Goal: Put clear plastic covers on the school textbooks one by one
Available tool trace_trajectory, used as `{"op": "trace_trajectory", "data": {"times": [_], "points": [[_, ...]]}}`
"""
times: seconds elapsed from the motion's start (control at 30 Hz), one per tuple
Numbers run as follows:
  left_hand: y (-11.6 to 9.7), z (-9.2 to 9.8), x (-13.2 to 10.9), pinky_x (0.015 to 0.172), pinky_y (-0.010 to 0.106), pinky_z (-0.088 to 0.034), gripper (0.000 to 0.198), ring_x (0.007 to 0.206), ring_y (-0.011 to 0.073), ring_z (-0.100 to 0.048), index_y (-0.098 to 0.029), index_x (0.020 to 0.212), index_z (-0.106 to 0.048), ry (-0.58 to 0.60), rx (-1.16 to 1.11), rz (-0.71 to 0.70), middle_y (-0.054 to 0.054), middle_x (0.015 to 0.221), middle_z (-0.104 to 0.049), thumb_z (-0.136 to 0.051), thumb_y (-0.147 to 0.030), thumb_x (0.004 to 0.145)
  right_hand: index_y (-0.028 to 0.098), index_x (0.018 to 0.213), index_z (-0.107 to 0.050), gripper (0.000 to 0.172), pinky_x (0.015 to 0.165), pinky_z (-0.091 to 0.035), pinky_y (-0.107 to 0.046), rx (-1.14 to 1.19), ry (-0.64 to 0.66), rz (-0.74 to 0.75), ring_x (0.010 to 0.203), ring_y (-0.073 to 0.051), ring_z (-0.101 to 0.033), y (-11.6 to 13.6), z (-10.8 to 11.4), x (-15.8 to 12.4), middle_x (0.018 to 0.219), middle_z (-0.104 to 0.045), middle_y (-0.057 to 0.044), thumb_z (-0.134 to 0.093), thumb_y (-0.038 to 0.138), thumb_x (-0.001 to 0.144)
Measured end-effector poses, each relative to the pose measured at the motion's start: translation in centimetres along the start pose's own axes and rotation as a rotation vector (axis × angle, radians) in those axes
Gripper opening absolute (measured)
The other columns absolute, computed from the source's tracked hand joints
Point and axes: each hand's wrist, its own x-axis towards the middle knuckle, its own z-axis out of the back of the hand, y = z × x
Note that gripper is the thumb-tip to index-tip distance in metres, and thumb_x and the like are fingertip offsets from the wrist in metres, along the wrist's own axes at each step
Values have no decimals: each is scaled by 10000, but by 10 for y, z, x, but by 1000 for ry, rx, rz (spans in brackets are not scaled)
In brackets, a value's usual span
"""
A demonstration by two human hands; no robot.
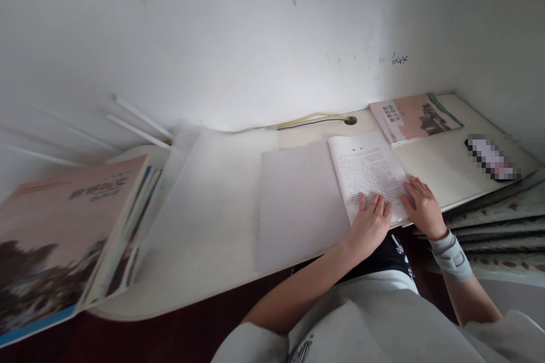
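Note:
An open booklet (366, 173) lies on the white desk (213, 227), its right page printed with text and its left page (298, 204) blank. My left hand (370, 221) lies flat on the lower part of the printed page, fingers stretched out. My right hand (419, 207) rests flat at the page's lower right corner, fingers apart, with a grey wrist brace (451, 255) on that arm. Neither hand holds anything.
A stack of pink-covered books (68, 232) leans at the left edge of the desk. Another pink book (413, 118) lies at the back right, beside a cable hole (350, 120) with a yellow cable. A dark object (489, 159) lies far right. Patterned bedding (502, 227) borders the desk.

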Motion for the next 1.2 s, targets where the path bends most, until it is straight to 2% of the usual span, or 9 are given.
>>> {"op": "trace_trajectory", "data": {"times": [0.33, 0.5, 0.57, 0.67, 0.73, 0.8, 0.93, 1.03, 1.2], "points": [[-1, 3, 8, 1054, 524, -301, 326, 1249, 254, -446, -96, 1200, -502, 39, -105, -29, 183, 1286, -526, -347, -134, 915, 109, 1152, -588, 373, 988, -392, -487, -9, 0, -11, 1236, -297, -455, 2, 1, 0, 1272, -543, -191, -442, 326, 886], [19, 15, -10, 1072, 490, -294, 485, 1321, 249, -347, -144, 1276, -439, -14, -365, -63, 150, 1336, -494, -417, -447, 899, 117, 1144, -589, 370, 974, -407, -499, 34, 3, 7, 1235, -296, -456, -5, 0, 0, 1267, -545, -194, -423, 333, 894], [48, 23, -32, 1063, 446, -328, 467, 1329, 221, -335, -167, 1305, -409, -143, -422, 77, 141, 1375, -455, -362, -429, 921, 99, 1144, -584, 378, 964, -420, -491, 54, -21, 8, 1239, -300, -451, -6, 3, 1, 1281, -526, -213, -428, 334, 893], [107, 33, -78, 1036, 425, -369, 426, 1286, 221, -403, -160, 1311, -397, -360, -327, 493, 156, 1377, -445, -324, -342, 933, 94, 1182, -554, 376, 981, -398, -508, 36, -115, 23, 1277, -308, -404, 8, 15, 5, 1339, -468, -218, -456, 306, 886], [141, 39, -109, 1026, 435, -371, 443, 1256, 259, -436, -106, 1289, -419, -325, -192, 732, 194, 1334, -477, -351, -329, 912, 122, 1211, -532, 365, 1013, -364, -514, 54, -147, 107, 1288, -287, -394, 31, 24, 9, 1344, -474, -187, -473, 270, 882], [160, 43, -130, 982, 430, -404, 452, 1174, 285, -510, -54, 1257, -446, -144, -113, 920, 216, 1224, -558, -370, -318, 898, 133, 1220, -524, 357, 1039, -350, -485, 118, -99, 273, 1278, -255, -415, 62, 31, 12, 1316, -513, -160, -480, 234, 880], [159, 49, -138, 877, 382, -451, 403, 1011, 262, -598, -70, 1175, -500, 99, -86, 1046, 178, 1071, -637, -346, -332, 910, 120, 1153, -579, 312, 1052, -354, -455, 173, 111, 547, 1243, -247, -457, 119, 28, 9, 1264, -567, -132, -500, 225, 870], [147, 51, -130, 826, 359, -456, 344, 948, 245, -609, -108, 1069, -538, 107, -78, 1043, 152, 1003, -648, -348, -346, 909, 79, 1106, -611, 326, 1005, -415, -443, 146, 165, 554, 1165, -281, -526, 139, 16, 2, 1176, -616, -170, -567, 243, 827], [146, 55, -125, 813, 355, -447, 323, 935, 242, -602, -106, 1048, -552, 42, -173, 1101, 163, 1012, -625, -425, -342, 869, 85, 1095, -619, 337, 969, -454, -444, 163, 166, 512, 1156, -300, -531, 142, 5, -5, 1162, -615, -196, -607, 233, 793]]}}
